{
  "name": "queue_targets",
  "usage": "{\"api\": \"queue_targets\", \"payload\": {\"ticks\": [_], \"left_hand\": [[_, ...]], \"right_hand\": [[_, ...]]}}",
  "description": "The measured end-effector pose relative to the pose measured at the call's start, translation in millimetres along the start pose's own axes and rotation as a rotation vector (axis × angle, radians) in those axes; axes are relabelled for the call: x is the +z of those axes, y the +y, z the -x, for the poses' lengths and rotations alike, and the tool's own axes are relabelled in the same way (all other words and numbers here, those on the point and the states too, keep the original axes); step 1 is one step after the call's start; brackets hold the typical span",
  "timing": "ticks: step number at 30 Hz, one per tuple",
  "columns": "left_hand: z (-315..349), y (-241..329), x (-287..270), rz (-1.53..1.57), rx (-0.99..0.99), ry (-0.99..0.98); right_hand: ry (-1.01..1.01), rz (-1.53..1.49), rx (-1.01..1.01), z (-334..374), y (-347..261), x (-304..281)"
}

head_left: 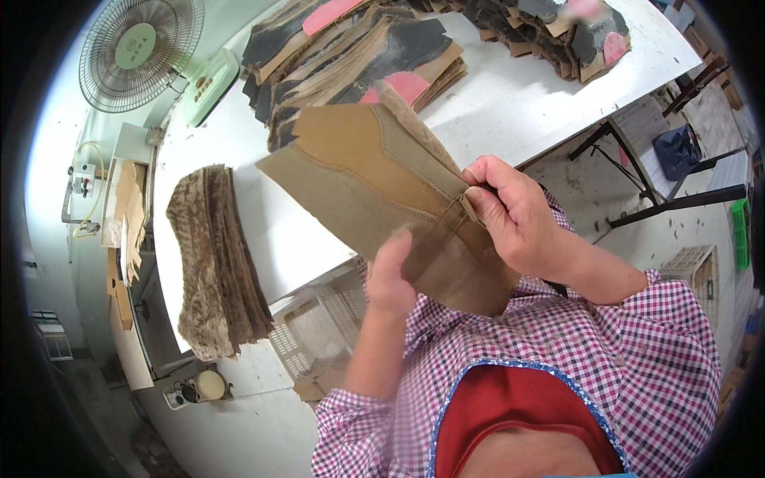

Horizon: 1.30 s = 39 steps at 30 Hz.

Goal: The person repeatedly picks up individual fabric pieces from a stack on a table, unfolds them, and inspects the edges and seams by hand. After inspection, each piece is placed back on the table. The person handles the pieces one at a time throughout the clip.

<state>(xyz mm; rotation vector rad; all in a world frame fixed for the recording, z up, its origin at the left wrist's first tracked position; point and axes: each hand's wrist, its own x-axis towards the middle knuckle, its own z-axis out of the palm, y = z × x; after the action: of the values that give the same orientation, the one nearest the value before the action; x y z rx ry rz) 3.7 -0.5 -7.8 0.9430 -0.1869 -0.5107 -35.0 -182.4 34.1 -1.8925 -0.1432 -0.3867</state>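
A tan and olive stitched boot upper (351,163) with a fluffy pile lining along one edge is raised in front of me, tilted. My right hand (514,215) pinches its right edge between thumb and fingers, by a narrow strap or seam. At the near edge of the upper is my left hand (390,275), smeared by motion. Its thumb points up against the piece, and the other fingers are hidden, so its grip does not show.
On the white table (295,239) lie a stack of brown furry pieces (219,255) and a long pile of layered uppers (351,72). Another pile (550,36) sits farther right. A fan (139,48) stands at the far left. Below the table edge is a plastic crate (315,327).
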Motion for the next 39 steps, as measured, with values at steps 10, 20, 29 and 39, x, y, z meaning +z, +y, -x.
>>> {"api": "queue_targets", "payload": {"ticks": [10,20,29,39], "left_hand": [[-14,33,-9,0.227,0.28,-0.046],[-21,23,-23,0.57,0.018,0.064],[-7,19,-11,0.554,0.039,-0.122],[9,4,-15,0.588,0.022,-0.142]], "right_hand": [[-0.142,0.064,-0.061,-16,1,-17],[-0.258,0.01,0.076,-7,32,-19],[-0.45,-1.042,0.394,-72,52,2],[-0.217,-0.427,0.458,-66,66,-1]]}}
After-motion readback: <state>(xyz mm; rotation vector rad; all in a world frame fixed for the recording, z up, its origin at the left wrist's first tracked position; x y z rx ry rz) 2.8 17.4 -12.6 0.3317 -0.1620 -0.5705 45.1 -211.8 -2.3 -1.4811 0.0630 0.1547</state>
